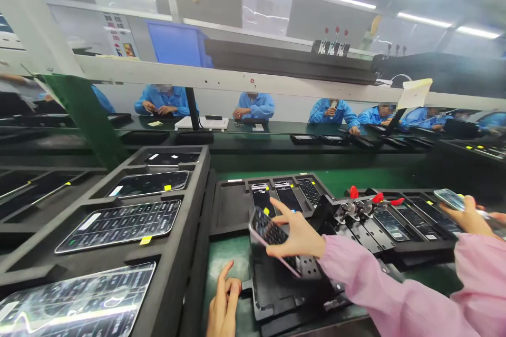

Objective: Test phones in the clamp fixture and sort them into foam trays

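Observation:
My right hand (pixel 296 234), in a pink sleeve, grips a smartphone (pixel 272 229) by its edges, thumb on the near side and fingers on the far side. The phone is tilted above a black fixture (pixel 282 292); its screen shows a dark grid. At the bottom, my left hand (pixel 224 303) has its index finger stretched up and another finger bent beside a small black tab (pixel 247 285) on the fixture's left side. Nothing shows in that hand. Red-tipped toggle clamps (pixel 356 205) stand on metal plates to the right of the held phone.
A foam tray (pixel 231 208) with phones lies behind the fixture. Larger foam trays (pixel 193 189) with tablets stand at left. At right is another phone tray (pixel 419 247); a co-worker's hand (pixel 470 216) holds a phone above it. People in blue work across a shelf beam (pixel 253 81).

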The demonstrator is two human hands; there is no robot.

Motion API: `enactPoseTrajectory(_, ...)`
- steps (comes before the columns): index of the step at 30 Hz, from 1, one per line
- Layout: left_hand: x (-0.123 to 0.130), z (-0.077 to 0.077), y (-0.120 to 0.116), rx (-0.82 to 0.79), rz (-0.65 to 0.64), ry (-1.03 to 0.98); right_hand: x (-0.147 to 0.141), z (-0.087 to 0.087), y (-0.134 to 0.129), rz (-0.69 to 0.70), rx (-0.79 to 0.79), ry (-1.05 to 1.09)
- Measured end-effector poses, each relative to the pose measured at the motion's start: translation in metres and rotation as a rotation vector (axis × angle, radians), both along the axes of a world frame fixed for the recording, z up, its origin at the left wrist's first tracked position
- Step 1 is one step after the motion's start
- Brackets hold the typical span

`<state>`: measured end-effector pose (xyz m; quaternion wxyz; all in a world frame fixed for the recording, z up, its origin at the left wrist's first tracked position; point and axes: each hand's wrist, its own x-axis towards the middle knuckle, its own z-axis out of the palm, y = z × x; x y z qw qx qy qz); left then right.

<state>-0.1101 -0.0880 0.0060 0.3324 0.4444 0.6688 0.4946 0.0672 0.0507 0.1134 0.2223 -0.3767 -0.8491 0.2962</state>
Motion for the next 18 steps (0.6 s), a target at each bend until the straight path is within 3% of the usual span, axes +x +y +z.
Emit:
enactPoseTrajectory(2,-0.001,-0.001,-0.001,0.022,-0.015,-0.023,-0.037,0.013,0.028,-0.131,-0.068,0.034)
enactPoseTrajectory(4,-0.002,-0.001,-0.001,0.039,-0.016,-0.040,-0.080,0.019,0.059,-0.317,-0.119,-0.097)
enactPoseTrajectory(7,-0.004,0.000,-0.002,0.060,-0.048,-0.050,-0.135,0.014,0.091,-0.416,-0.126,-0.189)
enactPoseTrajectory(9,-0.004,0.000,-0.001,0.072,-0.043,-0.044,-0.158,0.005,0.099,-0.442,-0.111,-0.214)
enactPoseTrajectory(14,-0.001,-0.007,0.003,0.098,0.061,0.024,-0.176,-0.015,0.100,-0.483,-0.117,-0.268)
enactPoseTrajectory(18,-0.001,-0.012,0.005,0.095,0.054,0.031,-0.151,-0.020,0.111,-0.520,-0.074,-0.277)
